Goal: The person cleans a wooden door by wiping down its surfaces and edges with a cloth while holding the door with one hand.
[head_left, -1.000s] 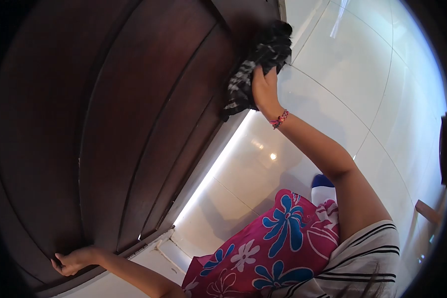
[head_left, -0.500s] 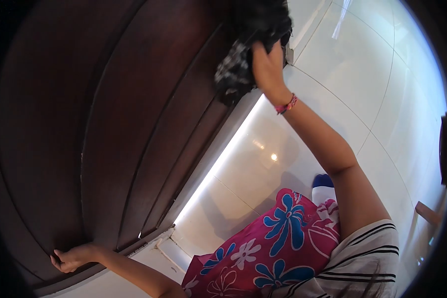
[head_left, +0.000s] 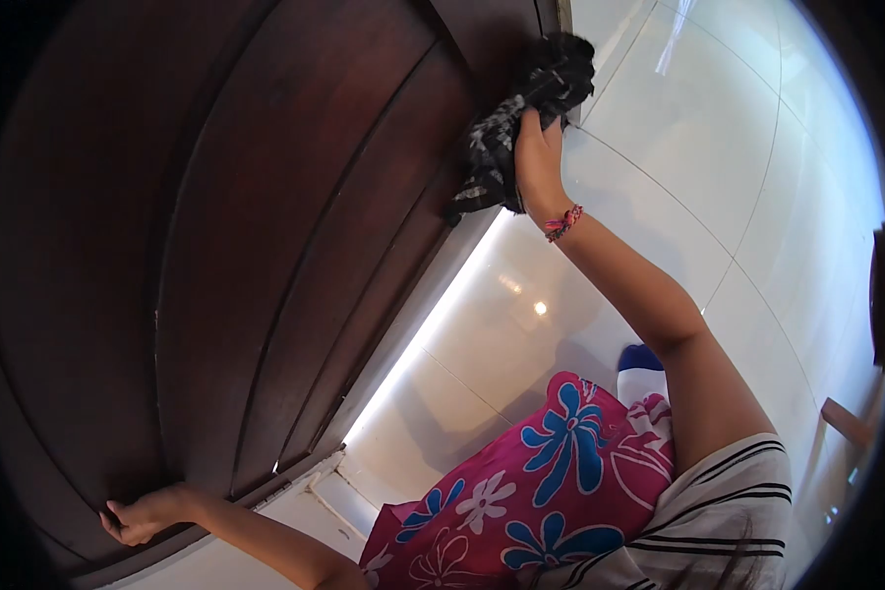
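My right hand [head_left: 541, 162] is closed on a black cloth [head_left: 497, 138] with a white pattern, bunched up and hanging partly over the fingers. The cloth lies against the dark brown wooden door [head_left: 295, 197], close to its edge at the top of the view. At the lower left, my left hand [head_left: 146, 515] rests by the door's other side with its fingers curled in. What those fingers hold, if anything, is hidden against the dark wood.
Glossy pale floor tiles [head_left: 698, 177] stretch beyond the door, and a bright strip of light [head_left: 433, 329] runs along its bottom. A blue-and-white sock [head_left: 640, 366] shows beside the pink flowered garment [head_left: 521, 482]. A wooden piece [head_left: 846, 421] stands at the far right.
My right hand and the cloth have shifted slightly down and to the right, uncovering more of the door near the top. My left hand stays almost where it was.
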Tool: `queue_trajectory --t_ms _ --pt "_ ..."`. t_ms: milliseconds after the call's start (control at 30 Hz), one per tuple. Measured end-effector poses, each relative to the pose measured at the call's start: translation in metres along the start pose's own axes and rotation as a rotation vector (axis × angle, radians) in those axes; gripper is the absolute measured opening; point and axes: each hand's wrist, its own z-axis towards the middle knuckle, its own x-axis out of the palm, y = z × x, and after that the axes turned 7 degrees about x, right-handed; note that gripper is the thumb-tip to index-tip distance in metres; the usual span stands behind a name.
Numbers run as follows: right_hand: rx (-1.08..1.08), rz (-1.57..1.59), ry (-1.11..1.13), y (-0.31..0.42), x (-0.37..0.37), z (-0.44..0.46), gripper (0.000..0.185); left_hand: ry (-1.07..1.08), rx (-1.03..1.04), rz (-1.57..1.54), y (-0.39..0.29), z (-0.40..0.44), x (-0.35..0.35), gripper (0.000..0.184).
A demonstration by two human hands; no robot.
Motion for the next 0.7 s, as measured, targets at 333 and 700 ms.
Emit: queue_trajectory --t_ms 333,700 --pt "-0.66 -0.22 0.294 0.05 0.03 -0.034 0.057 -0.002 -0.004 -0.004 0.002 0.0 0.0 0.035" --pt "-0.381 -0.126 0.111 -0.012 0.006 -0.013 0.038 0.017 0.017 -0.003 0.003 0.001 -0.002 0.035"
